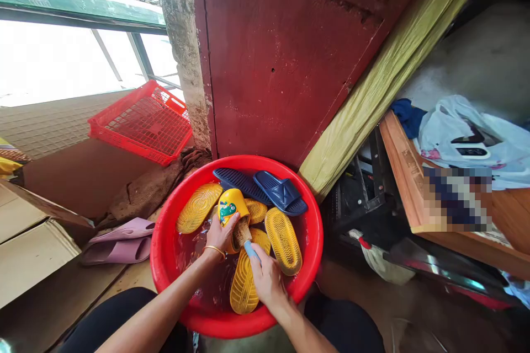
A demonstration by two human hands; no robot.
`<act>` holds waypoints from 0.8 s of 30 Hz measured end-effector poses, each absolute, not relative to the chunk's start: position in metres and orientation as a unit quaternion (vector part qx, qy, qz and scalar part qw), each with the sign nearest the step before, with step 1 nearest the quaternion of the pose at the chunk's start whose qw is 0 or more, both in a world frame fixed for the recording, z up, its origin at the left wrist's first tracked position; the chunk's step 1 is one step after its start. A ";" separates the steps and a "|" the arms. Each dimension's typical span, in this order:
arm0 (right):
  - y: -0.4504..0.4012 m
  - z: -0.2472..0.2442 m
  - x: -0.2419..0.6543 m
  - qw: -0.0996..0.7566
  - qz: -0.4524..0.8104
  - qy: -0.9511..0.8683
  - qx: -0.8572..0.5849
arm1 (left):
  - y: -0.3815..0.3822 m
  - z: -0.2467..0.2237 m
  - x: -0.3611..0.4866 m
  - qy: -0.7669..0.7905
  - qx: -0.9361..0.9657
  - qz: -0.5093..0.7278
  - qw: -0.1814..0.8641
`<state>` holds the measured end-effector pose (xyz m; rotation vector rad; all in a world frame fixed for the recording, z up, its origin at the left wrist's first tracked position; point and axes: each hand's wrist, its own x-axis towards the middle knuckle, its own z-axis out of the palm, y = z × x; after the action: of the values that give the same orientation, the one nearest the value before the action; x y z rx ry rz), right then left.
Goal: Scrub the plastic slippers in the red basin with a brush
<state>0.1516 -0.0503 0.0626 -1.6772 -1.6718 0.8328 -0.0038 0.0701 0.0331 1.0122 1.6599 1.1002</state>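
Observation:
In the middle of the head view, a red basin point(165, 287) holds water and several slippers. My left hand point(221, 234) grips a yellow slipper point(232, 198) with a green cartoon figure on its strap. My right hand point(267, 281) is closed round the blue handle of a scrubbing brush point(252, 250), whose bristles reach into that slipper. Around them in the basin lie yellow slippers with soles up, one at the right point(284, 240), one at the left point(199, 208) and one at the front point(244, 287). Navy slippers point(279, 192) rest at the back rim.
Pink slippers point(120, 242) lie left of the basin, beside cardboard point(37, 259). A red plastic crate point(144, 121) stands behind them. A dark red door point(290, 60) rises behind the basin. At right, a wooden table point(401, 176) carries a plastic bag point(476, 132).

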 end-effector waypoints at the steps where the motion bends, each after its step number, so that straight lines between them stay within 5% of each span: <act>1: -0.039 0.063 0.149 0.306 0.312 -0.632 -0.640 | 0.070 0.033 -0.003 0.661 0.410 0.447 0.442; 8: 0.008 0.067 0.145 0.252 0.356 -0.660 -0.612 | 0.076 0.027 -0.011 0.659 0.384 0.459 0.455; 18: -0.036 0.113 0.209 0.096 0.526 -0.644 -0.548 | 0.083 0.034 -0.011 0.681 0.405 0.431 0.432; 24: -0.060 0.100 0.195 0.168 0.519 -0.619 -0.566 | 0.083 0.025 -0.010 0.649 0.415 0.444 0.458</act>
<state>0.1948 -0.0596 0.0999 -1.6088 -1.7601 1.4751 -0.0097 0.0835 0.0245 1.0234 1.5980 1.0932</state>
